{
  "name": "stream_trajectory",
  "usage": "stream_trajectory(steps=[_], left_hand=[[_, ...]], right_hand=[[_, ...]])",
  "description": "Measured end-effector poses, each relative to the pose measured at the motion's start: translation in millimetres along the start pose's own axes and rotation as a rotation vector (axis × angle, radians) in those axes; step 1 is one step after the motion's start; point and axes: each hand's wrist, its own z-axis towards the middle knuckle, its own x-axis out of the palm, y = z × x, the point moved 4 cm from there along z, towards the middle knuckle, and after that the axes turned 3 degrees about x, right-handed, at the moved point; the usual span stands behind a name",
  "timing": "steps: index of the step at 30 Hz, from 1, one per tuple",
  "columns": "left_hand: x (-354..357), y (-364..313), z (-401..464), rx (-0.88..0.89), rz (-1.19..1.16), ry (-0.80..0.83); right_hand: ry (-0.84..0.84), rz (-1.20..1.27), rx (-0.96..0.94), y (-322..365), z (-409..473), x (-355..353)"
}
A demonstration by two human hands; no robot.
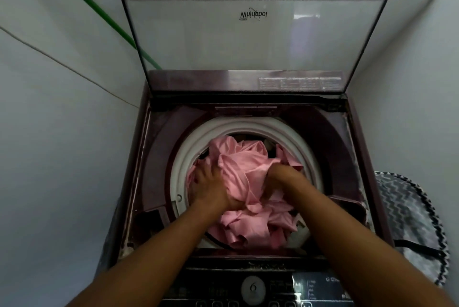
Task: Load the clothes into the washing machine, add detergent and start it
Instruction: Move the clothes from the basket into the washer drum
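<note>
The washing machine (248, 112) is a top-loading unit with a dark maroon body, set in a narrow alcove between pale walls. Its glass lid (253, 38) stands raised at the far side, with a brand logo visible through the glass. A green hose (99, 12) runs diagonally down the left wall and passes behind the lid. At the right, just beside the machine, sits a bag (409, 227) in grey zigzag fabric with black trim. The control panel (260, 286) lies along the near edge, with a round dial at its centre and a row of buttons below.

The pink clothes (246, 197) lie bunched and creased in the drum opening, framed by the white tub ring (248, 130). The fabric fills most of the opening and spills over the ring at the near side.

The left hand (211, 185) presses down on the left part of the pile, fingers spread wide over the cloth. The right hand (285, 177) is sunk into the right part, fingers curled around a fold of pink fabric.
</note>
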Motion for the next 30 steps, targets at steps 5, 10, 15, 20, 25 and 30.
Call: stream_trajectory(steps=[5, 10, 15, 20, 25, 30], left_hand=[[-6, -22, 13, 0.247, 0.119, -0.031], [-13, -15, 34, 0.228, 0.023, 0.182], [-39, -32, 10, 0.267, 0.031, -0.067], [-28, -32, -2, 0.328, -0.035, -0.135], [1, -13, 20, 0.276, -0.128, 0.045], [-23, -24, 14, 0.270, -0.036, 0.001]], right_hand=[[-0.284, -0.157, -0.499, 9, -4, 12], [-0.147, 0.029, -0.345, -4, -61, 1], [-0.502, 0.094, -0.229, -13, -88, -31], [-0.781, 0.185, -0.422, 8, -93, -24], [-0.537, -0.274, -0.595, 23, -64, 23], [-0.584, -0.023, -0.549, 27, -80, -7]])
